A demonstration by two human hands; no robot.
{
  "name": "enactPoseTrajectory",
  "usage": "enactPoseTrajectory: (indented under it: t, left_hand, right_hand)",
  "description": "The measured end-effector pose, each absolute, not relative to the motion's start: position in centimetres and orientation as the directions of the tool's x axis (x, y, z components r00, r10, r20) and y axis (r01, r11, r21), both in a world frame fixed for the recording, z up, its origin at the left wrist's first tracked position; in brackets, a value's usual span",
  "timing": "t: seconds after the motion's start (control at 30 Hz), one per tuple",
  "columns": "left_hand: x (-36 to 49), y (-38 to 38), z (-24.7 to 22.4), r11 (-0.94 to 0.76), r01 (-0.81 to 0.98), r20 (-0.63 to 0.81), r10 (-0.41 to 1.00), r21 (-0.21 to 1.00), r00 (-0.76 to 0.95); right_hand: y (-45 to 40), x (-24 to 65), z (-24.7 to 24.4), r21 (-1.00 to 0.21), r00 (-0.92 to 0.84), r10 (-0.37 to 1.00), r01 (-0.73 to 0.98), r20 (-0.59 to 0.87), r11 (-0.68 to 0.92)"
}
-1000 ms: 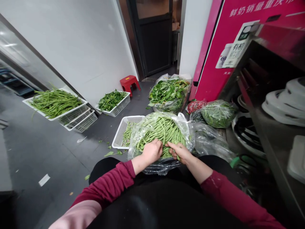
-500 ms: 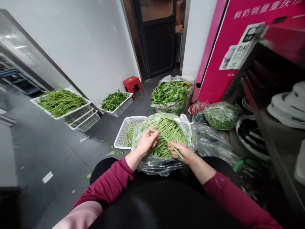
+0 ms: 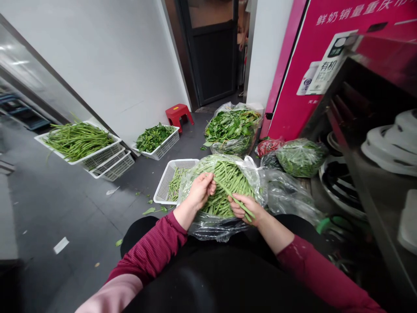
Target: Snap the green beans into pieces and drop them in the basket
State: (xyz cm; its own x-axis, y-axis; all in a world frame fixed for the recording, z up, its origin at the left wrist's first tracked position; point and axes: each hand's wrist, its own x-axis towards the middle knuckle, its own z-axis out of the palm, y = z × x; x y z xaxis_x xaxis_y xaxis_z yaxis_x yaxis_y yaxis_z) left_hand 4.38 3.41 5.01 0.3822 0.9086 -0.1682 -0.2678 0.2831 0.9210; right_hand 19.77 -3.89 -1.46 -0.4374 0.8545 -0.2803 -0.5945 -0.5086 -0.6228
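Observation:
A long green bean (image 3: 224,188) slants between my two hands above an open clear plastic bag (image 3: 213,232). My right hand (image 3: 246,208) is wrapped round its lower part, and bean ends stick out below the fingers. At the bean's upper end my left hand (image 3: 201,190) is closed in a pinch, thumb against forefinger. Whether those fingertips grip the bean itself or a bit of its tip is too small to tell. Loose green beans (image 3: 236,176) fill the bag under both hands. Just left of the bag sits a white plastic basket (image 3: 163,184) with short bean pieces (image 3: 176,182) in it.
Stacked white baskets (image 3: 110,169) with long beans stand left, near a basket of leafy greens (image 3: 153,138) and a red stool (image 3: 179,116). Ahead is a bag of greens (image 3: 233,126). Bagged vegetables (image 3: 301,156) and a metal shelf (image 3: 374,208) are on the right.
My left hand has turned slightly, and its fingers are closer together at the bean's upper end. The right hand keeps its hold. The view has shifted a little.

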Motion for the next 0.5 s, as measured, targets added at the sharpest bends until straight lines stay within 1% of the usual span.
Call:
enactPoseTrajectory:
  t: [0.07,0.1,0.13,0.17,0.2,0.23,0.27,0.3,0.33,0.37,0.4,0.43,0.47,0.5]
  left_hand:
    - [4.4,3.3,5.4,0.248,-0.246,-0.148,0.921,0.937,0.361]
    - [4.4,3.1,5.7,0.184,-0.192,-0.111,0.935,0.964,0.338]
    - [4.4,2.6,5.9,0.08,-0.102,-0.044,0.947,0.992,0.317]
    - [4.4,1.9,6.1,-0.061,0.014,0.054,0.947,0.998,0.316]
    - [4.4,0.9,6.3,-0.231,0.134,0.171,0.92,0.964,0.352]
    - [4.5,-0.2,6.3,-0.409,0.229,0.284,0.855,0.883,0.433]
    - [4.5,-1.3,6.3,-0.573,0.272,0.367,0.754,0.773,0.545]
    - [4.6,-2.5,6.2,-0.704,0.256,0.409,0.626,0.662,0.665]
    - [4.8,-3.6,6.0,-0.79,0.196,0.41,0.493,0.582,0.767]
    - [4.9,-4.5,5.9,-0.828,0.132,0.387,0.388,0.545,0.836]
    - [5.1,-5.1,5.8,-0.826,0.098,0.358,0.344,0.555,0.868]
    - [5.3,-5.4,5.9,-0.786,0.11,0.329,0.376,0.608,0.866]
    - [5.4,-5.3,6.0,-0.7,0.154,0.288,0.47,0.697,0.835]
    - [5.5,-5.0,6.2,-0.565,0.202,0.219,0.588,0.8,0.778]
  right_hand:
    - [-3.9,19.6,-1.3,-0.663,-0.387,0.87,-0.569,-0.306,-0.486]
    - [-3.9,19.4,-1.2,-0.695,-0.348,0.885,-0.553,-0.31,-0.46]
    - [-4.0,19.3,-1.1,-0.728,-0.304,0.902,-0.534,-0.308,-0.429]
    - [-4.0,19.1,-1.0,-0.759,-0.259,0.917,-0.517,-0.302,-0.396]
    - [-4.0,19.0,-1.0,-0.785,-0.206,0.934,-0.506,-0.292,-0.357]
    - [-4.0,18.8,-0.9,-0.809,-0.142,0.949,-0.498,-0.281,-0.314]
    - [-4.0,18.8,-0.9,-0.829,-0.069,0.959,-0.488,-0.274,-0.272]
    - [-3.9,18.7,-0.9,-0.845,0.006,0.96,-0.477,-0.279,-0.243]
    - [-3.9,18.8,-0.9,-0.853,0.068,0.952,-0.467,-0.298,-0.233]
    - [-3.9,18.8,-0.9,-0.854,0.109,0.94,-0.462,-0.323,-0.239]
    - [-3.9,19.0,-0.9,-0.847,0.117,0.932,-0.466,-0.343,-0.254]
    - [-3.9,19.1,-0.8,-0.835,0.086,0.932,-0.48,-0.351,-0.27]
    - [-4.0,19.3,-0.7,-0.818,0.023,0.939,-0.499,-0.342,-0.286]
    - [-4.2,19.4,-0.7,-0.801,-0.066,0.945,-0.514,-0.32,-0.307]
